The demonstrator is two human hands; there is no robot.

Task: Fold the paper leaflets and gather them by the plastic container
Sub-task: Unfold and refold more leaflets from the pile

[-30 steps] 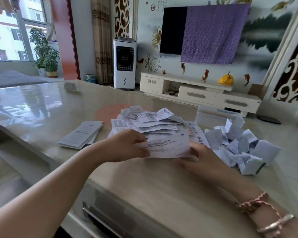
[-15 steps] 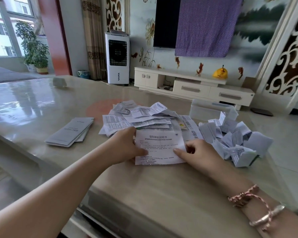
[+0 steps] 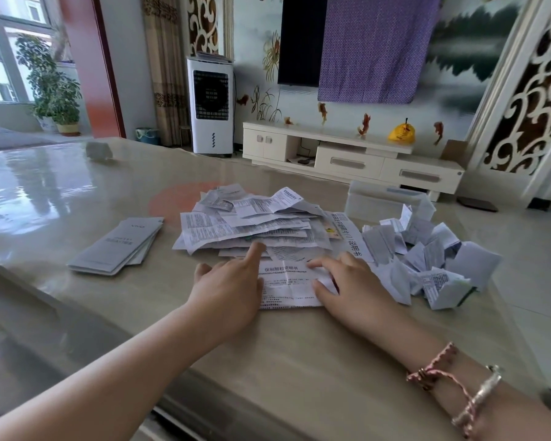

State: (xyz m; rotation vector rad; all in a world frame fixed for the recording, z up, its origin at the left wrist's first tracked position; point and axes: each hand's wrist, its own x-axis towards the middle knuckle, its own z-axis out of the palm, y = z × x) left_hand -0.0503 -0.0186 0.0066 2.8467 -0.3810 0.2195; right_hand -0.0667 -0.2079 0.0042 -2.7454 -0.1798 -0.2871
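One white printed leaflet (image 3: 287, 286) lies flat on the table in front of me. My left hand (image 3: 228, 289) rests palm down on its left edge, fingers spread. My right hand (image 3: 347, 284) presses its right side, fingers apart. Behind it sits a loose pile of unfolded leaflets (image 3: 252, 222). To the right lies a heap of folded leaflets (image 3: 427, 259), next to a clear plastic container (image 3: 379, 200).
A small stack of grey booklets (image 3: 118, 248) lies at the left on the glossy table (image 3: 61, 198). The table's near edge runs below my forearms. A white TV cabinet (image 3: 353, 154) and a fan unit (image 3: 210, 105) stand beyond the table.
The leaflet was held up in both hands; now it lies flat on the table and both hands have opened and press on it.
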